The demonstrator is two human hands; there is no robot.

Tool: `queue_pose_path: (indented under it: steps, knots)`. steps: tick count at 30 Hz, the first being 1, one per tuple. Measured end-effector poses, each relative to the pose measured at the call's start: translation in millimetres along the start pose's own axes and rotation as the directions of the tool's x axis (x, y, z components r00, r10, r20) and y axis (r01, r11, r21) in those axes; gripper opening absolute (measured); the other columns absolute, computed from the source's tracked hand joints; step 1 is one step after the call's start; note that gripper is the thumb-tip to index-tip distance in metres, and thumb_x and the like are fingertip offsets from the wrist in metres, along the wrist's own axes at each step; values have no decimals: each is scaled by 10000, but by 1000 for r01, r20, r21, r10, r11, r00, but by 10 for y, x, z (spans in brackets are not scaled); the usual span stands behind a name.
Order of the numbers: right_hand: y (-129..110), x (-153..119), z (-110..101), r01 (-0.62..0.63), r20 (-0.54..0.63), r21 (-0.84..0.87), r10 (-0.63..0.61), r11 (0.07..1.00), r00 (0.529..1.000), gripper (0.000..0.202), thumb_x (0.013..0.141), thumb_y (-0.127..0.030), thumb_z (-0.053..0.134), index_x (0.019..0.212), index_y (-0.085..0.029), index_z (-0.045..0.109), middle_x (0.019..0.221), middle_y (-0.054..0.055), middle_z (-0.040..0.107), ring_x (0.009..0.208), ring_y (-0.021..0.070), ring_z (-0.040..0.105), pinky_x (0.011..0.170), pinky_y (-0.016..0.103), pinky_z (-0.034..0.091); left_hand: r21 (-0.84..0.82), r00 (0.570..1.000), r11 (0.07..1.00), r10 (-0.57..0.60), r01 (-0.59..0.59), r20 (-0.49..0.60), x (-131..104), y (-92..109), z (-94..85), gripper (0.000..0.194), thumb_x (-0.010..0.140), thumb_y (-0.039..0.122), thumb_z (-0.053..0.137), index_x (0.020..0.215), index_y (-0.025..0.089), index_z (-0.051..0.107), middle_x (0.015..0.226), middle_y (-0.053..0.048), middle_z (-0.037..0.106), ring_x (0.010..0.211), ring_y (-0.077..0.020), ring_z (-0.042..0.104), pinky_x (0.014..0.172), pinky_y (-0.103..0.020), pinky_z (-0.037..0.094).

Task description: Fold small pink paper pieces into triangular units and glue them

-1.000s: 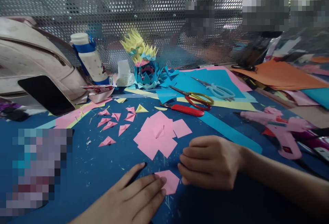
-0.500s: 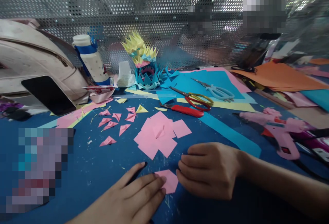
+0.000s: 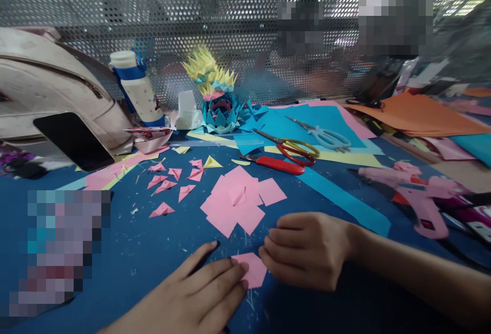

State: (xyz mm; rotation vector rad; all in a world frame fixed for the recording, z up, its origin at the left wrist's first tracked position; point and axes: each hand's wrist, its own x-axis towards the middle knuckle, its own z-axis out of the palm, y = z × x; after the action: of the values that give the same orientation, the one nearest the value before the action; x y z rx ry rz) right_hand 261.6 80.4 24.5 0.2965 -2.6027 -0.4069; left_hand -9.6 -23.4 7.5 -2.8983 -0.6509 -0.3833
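Note:
My left hand [image 3: 203,288] lies flat, its fingertips pressing on the left part of a small pink piece of paper [image 3: 256,271] with a crease across it. My right hand [image 3: 305,249] is closed, its fingers curled down at the right edge of that piece. Whatever it may hold is hidden under the fingers. Just beyond both hands lies a spread of overlapping pink paper squares [image 3: 226,206], with one small folded point standing in the middle. Several little folded pink triangles [image 3: 165,185] are scattered to its left.
Red-handled cutter [image 3: 280,165], red-and-yellow scissors [image 3: 295,149] and light blue scissors [image 3: 330,138] lie by blue paper [image 3: 345,119]. A pink glue gun [image 3: 425,191] is at right. Behind stand a folded-paper figure [image 3: 218,93] and a bottle [image 3: 140,93]. A phone [image 3: 74,139] leans on a bag [image 3: 57,88].
My right hand has shifted slightly left, over the right edge of the small pink paper. My left hand stays in place.

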Motion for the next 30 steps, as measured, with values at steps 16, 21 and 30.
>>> queue_pose_path:
  steps: [16, 21, 30]
  knots:
    - [5, -8, 16, 31, -44, -13, -32, 999, 999, 123, 857, -251, 749, 849, -129, 760, 724, 18, 673, 646, 120, 620, 485, 234, 481, -16, 1000, 1000, -21, 21, 0, -11, 24, 31, 376, 1113, 335, 420, 1384, 145, 598, 1387, -25, 641, 1318, -169, 526, 1293, -429, 90]
    - [17, -27, -38, 17, -39, 1, -17, 1000, 999, 177, 853, -294, 782, 860, -119, 759, 732, 21, 677, 646, 126, 628, 510, 246, 493, -30, 999, 999, -19, 17, -49, -27, 32, 68, 312, 1098, 265, 455, 1356, 186, 613, 1381, -67, 641, 1316, -197, 541, 1259, -474, 234]
    - [10, -12, -44, 16, -30, 15, -15, 1000, 999, 226, 857, -341, 785, 856, -116, 758, 709, 19, 661, 618, 122, 611, 488, 251, 473, 30, 999, 1000, 2, -1, -39, -35, 64, 91, 343, 1114, 283, 409, 1382, 200, 607, 1401, -57, 626, 1334, -209, 535, 1278, -494, 89]
